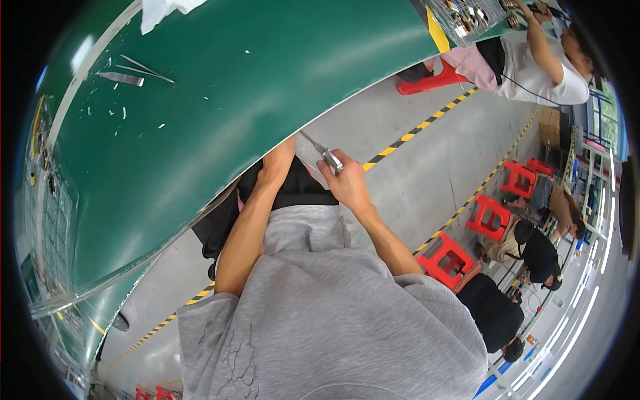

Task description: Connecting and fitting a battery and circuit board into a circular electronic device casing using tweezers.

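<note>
My right hand is closed around the handle of a screwdriver-like tool with a grey, shiny handle. Its thin metal shaft runs up and left toward the edge of the green-topped table. My left hand reaches in at that same edge, beside the shaft's end. The tabletop hides its fingers, so what they touch cannot be seen. A pale, whitish flat piece lies between my hands, above my lap, partly covered by the tool and my right hand.
Tweezers, a flat metal tool and white scraps lie on the tabletop. Clear trays line its left side; another parts tray is at the top right. Co-workers sit on red stools to the right; one person works farther along the table.
</note>
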`<state>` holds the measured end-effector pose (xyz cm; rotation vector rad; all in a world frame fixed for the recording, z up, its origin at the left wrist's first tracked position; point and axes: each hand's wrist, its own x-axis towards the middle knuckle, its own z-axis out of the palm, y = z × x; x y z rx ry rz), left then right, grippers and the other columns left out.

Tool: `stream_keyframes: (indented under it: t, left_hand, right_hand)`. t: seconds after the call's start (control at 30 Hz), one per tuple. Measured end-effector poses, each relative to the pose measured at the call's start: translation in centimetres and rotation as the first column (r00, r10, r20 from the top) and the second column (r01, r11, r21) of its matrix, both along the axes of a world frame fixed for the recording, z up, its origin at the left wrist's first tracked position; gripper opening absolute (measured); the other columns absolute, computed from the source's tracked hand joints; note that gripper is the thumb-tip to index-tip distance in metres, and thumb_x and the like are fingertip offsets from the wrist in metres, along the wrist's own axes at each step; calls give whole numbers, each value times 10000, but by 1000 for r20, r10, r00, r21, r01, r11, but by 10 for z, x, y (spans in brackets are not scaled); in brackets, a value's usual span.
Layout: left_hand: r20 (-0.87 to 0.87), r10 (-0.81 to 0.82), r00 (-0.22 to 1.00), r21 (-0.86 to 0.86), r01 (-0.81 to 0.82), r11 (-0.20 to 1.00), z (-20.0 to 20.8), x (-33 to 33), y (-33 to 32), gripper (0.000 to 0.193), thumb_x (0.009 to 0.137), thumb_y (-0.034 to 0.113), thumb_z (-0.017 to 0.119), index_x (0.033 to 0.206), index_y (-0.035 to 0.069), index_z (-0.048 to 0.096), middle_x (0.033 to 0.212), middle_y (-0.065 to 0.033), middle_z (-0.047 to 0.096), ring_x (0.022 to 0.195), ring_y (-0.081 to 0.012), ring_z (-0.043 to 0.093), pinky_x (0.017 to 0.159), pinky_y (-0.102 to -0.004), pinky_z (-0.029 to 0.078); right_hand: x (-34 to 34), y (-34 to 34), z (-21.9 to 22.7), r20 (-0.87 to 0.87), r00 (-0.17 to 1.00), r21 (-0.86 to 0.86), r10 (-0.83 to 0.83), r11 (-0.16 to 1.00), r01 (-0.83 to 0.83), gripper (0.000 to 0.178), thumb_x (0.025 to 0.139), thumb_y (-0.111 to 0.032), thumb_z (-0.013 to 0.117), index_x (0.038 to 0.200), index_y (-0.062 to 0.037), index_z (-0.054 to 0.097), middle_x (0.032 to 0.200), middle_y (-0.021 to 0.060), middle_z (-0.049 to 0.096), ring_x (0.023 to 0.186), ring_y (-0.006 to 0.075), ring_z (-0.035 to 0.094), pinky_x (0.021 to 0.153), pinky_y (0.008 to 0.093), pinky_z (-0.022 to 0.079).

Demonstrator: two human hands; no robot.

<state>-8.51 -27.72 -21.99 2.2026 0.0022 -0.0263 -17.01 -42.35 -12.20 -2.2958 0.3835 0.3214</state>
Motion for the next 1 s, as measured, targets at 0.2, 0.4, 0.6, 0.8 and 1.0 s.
stream_keyframes:
  t: [0.2,0.4,0.6,0.8,1.0]
  left_hand:
    - [50,-74,996,14,74,997,-10,-23,4,218,904,150,652,1031,-21,693,946,-257,697,833,-438,663,756,-500,511]
    - [13,-70,997,-440,68,895,92,-45,34,182,922,133,663,1057,13,681,878,-149,687,727,-266,628,654,-401,494]
    - [135,-695,707,-714,555,426,220,-97,137,177,971,89,614,1132,42,668,1027,-81,707,868,-210,668,727,-344,536]
    - [-25,-229,973,-576,174,798,297,-76,197,192,906,-18,659,1088,27,700,1046,-77,695,929,-204,654,791,-314,507]
    - [228,-42,973,-173,83,982,290,2,230,158,905,7,652,1052,35,703,983,-78,677,855,-200,627,753,-307,493]
  right_hand:
    - [-11,-26,-2,119,984,205,136,966,-158,202,917,-217,714,981,-32,663,698,59,646,549,157,570,534,321,449]
    - [-4,-111,119,-164,981,483,106,875,-14,208,940,-151,623,1015,41,652,715,24,588,466,36,411,419,215,293]
    - [111,-59,205,169,980,399,100,902,-161,323,965,-257,668,1099,29,598,732,36,573,393,52,409,359,210,249]
    - [261,9,190,243,925,161,291,929,-334,164,945,-176,690,1007,-25,679,626,-5,554,474,70,465,429,238,323]
    - [347,67,195,349,844,-62,408,908,-414,463,878,-240,766,1207,46,612,780,52,643,594,97,582,486,242,433]
